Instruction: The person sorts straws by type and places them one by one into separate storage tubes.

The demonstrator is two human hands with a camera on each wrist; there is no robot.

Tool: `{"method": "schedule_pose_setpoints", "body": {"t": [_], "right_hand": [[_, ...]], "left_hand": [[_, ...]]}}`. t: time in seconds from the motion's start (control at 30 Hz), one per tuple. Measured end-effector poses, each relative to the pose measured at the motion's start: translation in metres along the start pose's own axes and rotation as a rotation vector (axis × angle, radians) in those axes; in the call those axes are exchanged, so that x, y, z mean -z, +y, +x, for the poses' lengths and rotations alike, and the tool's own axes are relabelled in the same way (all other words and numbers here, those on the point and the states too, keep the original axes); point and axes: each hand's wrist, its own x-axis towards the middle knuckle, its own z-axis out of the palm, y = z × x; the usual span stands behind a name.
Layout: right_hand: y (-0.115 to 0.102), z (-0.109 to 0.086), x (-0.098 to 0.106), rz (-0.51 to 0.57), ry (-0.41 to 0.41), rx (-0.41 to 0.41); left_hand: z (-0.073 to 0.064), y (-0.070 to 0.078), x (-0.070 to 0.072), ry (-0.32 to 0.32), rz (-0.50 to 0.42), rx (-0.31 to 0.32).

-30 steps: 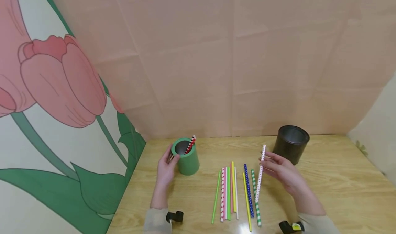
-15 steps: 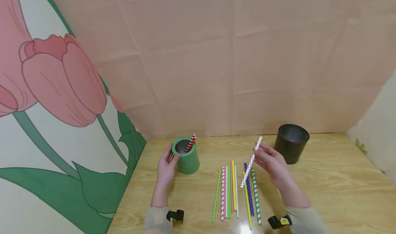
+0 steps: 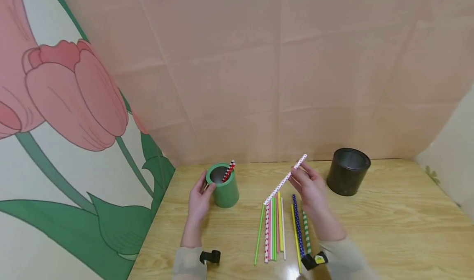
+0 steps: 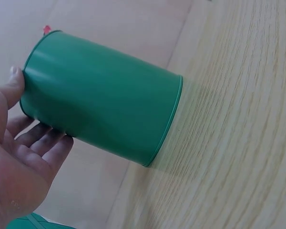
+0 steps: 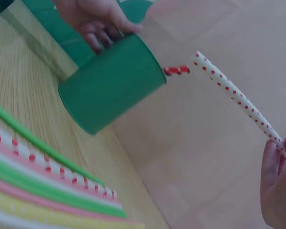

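Note:
My left hand (image 3: 198,202) grips the upper side of a green can (image 3: 226,193), thumb at its rim and fingers along the side. The can stands upright on the table, and a red straw with white dots (image 3: 228,172) leans in it. My right hand (image 3: 310,189) pinches a white straw with small red dots (image 3: 278,186) near its upper end. This straw slants down to the left, above the row of straws. In the right wrist view its free end points toward the mouth of the green can (image 5: 112,86).
Several straws, including a red-dotted one (image 3: 266,234), a blue one (image 3: 298,226) and a green-striped one (image 3: 306,230), lie side by side on the wooden table (image 3: 400,214). A black can (image 3: 348,175) stands at the back right. Behind the table hangs a pinkish sheet (image 3: 277,74).
My right hand has moved left from beside the black can, carrying the white dotted straw up off the striped one and tilting it from near vertical to a slant. My left hand stays on the can.

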Motion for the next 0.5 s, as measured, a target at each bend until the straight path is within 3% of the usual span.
{"method": "schedule_pose_setpoints", "body": {"t": [0.23, 0.5], "right_hand": [[0.01, -0.001, -0.038, 0.08, 0.042, 0.114], [0.023, -0.002, -0.066, 0.197, 0.096, 0.216]], "left_hand": [[0.0, 0.0, -0.001, -0.006, -0.009, 0.01], [0.001, -0.003, -0.001, -0.001, -0.007, 0.002]]}}
